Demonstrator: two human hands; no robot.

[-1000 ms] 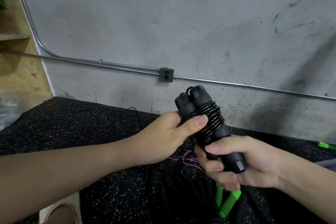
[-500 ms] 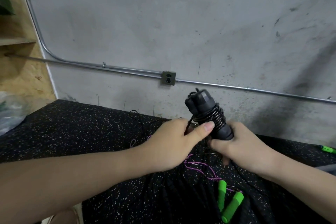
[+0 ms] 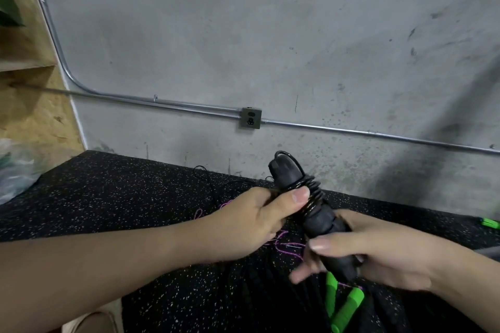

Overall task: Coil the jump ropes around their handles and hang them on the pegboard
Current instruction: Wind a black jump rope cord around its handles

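Head view: black jump rope [image 3: 311, 205], cord coiled round its paired handles, is held tilted above the speckled floor mat [image 3: 121, 205]. Left hand [image 3: 259, 222] pins the coil with its thumb, same as half a second ago; right hand [image 3: 359, 257] has slid down to wrap the butt ends. Coil looks finished, hanging comes next. Green handles [image 3: 343, 303] lie below on the mat, uncoiled.

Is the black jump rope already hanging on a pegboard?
No, both hands hold the black jump rope above the speckled mat; no pegboard is in view.
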